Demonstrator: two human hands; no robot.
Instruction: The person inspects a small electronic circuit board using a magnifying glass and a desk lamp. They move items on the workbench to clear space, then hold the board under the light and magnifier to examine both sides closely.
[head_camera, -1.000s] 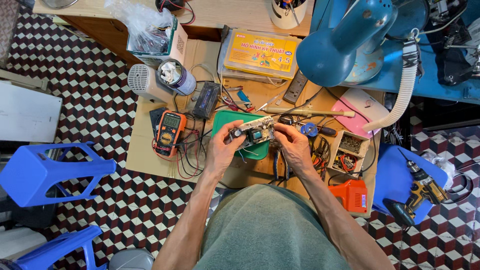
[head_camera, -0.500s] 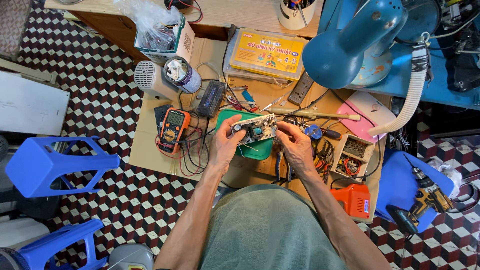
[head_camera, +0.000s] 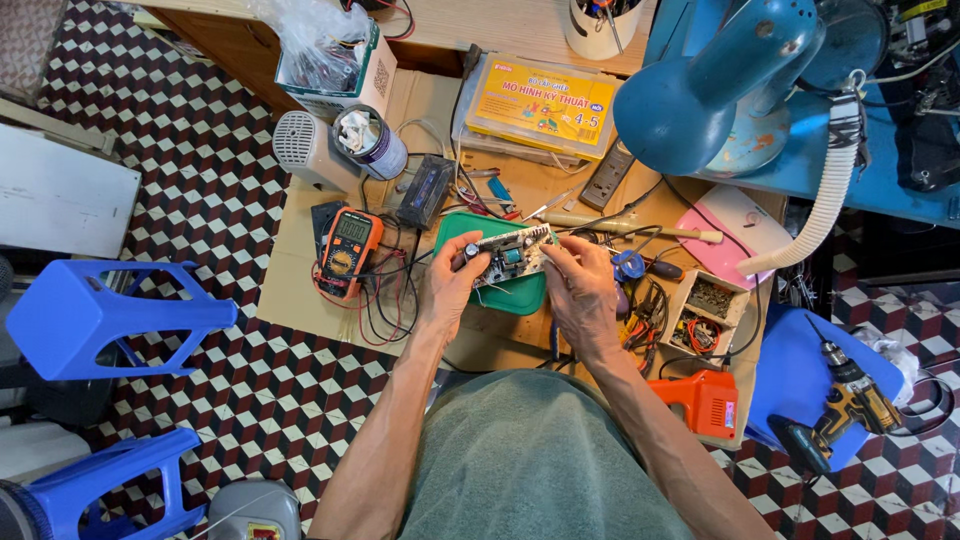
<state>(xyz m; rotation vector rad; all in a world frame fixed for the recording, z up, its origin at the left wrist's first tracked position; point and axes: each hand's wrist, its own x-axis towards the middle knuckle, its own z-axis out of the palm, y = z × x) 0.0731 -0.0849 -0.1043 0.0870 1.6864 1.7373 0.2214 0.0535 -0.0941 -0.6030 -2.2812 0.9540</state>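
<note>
Circuit board (head_camera: 508, 256) ends under fingers (head_camera: 560, 252)

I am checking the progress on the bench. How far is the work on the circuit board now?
Done: the multimeter lies out with its leads, and the small parts box stands open. In hand: the left hand and right hand hold the circuit board above the green tray. Left: no tool touches the board yet; the pictures do not show how much remains.

Bright, even light fills the view, with only soft, short shadows under the clutter. Everything looks sharp. Wide-angle bending shows toward the edges.
</note>
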